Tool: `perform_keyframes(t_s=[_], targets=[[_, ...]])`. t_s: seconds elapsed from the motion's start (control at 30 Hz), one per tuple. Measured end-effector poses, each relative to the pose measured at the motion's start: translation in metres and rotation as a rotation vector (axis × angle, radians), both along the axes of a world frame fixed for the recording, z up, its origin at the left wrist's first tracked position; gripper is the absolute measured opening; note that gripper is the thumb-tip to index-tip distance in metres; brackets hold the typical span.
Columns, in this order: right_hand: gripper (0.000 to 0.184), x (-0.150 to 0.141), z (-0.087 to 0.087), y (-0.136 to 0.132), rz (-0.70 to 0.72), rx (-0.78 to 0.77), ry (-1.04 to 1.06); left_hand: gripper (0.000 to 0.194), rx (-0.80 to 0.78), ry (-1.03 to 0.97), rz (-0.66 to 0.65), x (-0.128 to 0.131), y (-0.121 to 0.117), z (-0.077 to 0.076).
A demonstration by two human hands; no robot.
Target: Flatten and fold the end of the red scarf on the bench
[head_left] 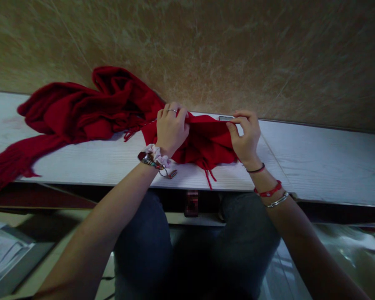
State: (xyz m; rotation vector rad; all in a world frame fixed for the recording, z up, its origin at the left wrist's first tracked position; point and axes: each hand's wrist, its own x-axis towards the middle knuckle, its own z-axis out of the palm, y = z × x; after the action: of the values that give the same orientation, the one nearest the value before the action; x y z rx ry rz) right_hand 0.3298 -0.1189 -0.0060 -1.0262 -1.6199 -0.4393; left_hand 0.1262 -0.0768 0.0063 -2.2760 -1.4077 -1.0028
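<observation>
A red scarf with fringed ends lies along a narrow white shelf. Its left part is bunched up, and one fringe hangs at the shelf's front edge. My left hand is closed on the scarf near the middle, fingers bent over the cloth. With thumb and fingertips, my right hand pinches the upper right corner. Between the two hands the scarf's edge is drawn straight, while the cloth below sags in folds onto the shelf. A few fringe strands dangle beneath it.
A brown marbled wall rises behind the shelf. Partly hidden by the scarf, a small flat rectangular object lies near the wall. My knees are under the shelf's front edge. At lower left stands a grey box with papers.
</observation>
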Motion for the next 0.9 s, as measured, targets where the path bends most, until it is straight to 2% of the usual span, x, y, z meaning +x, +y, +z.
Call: perform_keyframes(t_s=[0.17, 0.3, 0.47, 0.53, 0.7, 0.9], targets=[[0.013, 0.019, 0.000, 0.009, -0.085, -0.052, 0.026, 0.024, 0.059, -0.066, -0.004, -0.011, 0.006, 0.000], [0.008, 0.020, -0.005, 0.013, -0.112, -0.143, -0.029, 0.023, 0.086, -0.039, -0.041, -0.011, 0.006, -0.002], [0.035, 0.004, -0.004, 0.002, -0.104, -0.270, -0.238, 0.017, 0.058, 0.054, -0.076, -0.002, 0.002, -0.003], [0.039, -0.002, -0.004, -0.001, -0.103, -0.306, -0.315, 0.016, 0.063, 0.075, -0.099, 0.001, 0.001, -0.004], [0.024, -0.007, -0.006, -0.002, -0.114, -0.315, -0.364, 0.015, 0.085, 0.066, -0.112, 0.001, 0.001, -0.003], [0.021, -0.003, -0.007, 0.001, -0.091, -0.305, -0.297, 0.017, 0.084, 0.024, -0.092, -0.003, 0.001, -0.001]])
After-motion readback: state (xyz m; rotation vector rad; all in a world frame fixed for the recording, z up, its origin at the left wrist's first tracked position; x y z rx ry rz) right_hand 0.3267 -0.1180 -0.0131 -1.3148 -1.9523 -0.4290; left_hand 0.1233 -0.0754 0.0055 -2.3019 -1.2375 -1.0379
